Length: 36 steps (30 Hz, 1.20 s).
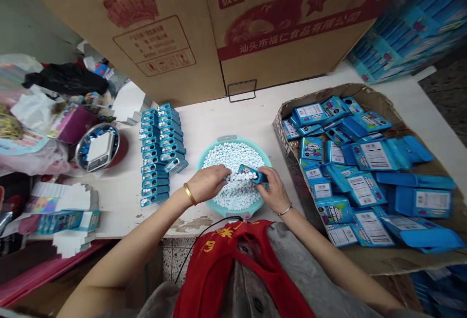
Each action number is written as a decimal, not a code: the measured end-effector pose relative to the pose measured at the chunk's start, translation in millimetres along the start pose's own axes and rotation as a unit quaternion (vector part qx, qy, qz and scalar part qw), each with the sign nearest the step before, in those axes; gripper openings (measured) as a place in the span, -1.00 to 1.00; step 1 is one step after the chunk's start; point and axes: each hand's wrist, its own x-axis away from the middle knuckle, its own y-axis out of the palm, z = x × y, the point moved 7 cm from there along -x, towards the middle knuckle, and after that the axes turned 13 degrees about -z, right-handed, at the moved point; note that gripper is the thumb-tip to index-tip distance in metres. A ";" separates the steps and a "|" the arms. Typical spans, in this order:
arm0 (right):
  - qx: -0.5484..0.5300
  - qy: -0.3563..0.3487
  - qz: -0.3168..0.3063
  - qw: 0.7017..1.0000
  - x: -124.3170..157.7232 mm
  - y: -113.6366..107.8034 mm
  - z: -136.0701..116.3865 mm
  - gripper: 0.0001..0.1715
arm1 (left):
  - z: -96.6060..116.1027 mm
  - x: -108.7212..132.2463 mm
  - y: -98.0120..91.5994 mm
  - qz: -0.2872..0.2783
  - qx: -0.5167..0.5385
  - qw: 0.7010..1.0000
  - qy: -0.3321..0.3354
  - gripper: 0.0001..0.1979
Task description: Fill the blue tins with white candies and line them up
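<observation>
A turquoise basin [267,160] full of small white candies [233,152] sits on the table in front of me. Over its right side, my right hand [274,190] grips a small blue candy box [260,176], tilted, with white candies at its opening. My left hand [208,183] is over the basin's left half, its fingers curled together by the candies; what is inside them is hidden. To the left, filled blue boxes [155,174] stand in two rows, white candies showing at several openings.
A cut-down carton [288,155] on the right holds many blue boxes. Large brown cartons [175,26] line the back, with a black wire frame [242,90] before them. At left are a metal bowl [116,151], bags and white card pieces. Wrapped blue stacks [412,31] stand far right.
</observation>
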 end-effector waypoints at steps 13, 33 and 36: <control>-0.004 -0.006 0.001 1.000 1.6 7.9 0.1 -0.51 | 26.5 7.5 -22.5 0.006 -0.148 0.984 -0.097 -0.83; -0.049 0.110 0.100 0.988 6.7 -36.3 25.6 -0.58 | -49.8 -67.2 130.0 0.060 0.203 0.977 -0.023 -0.74; -0.039 0.105 0.100 0.989 7.5 -35.4 25.9 -0.58 | -48.9 -33.0 101.3 0.073 0.192 0.979 0.006 -0.73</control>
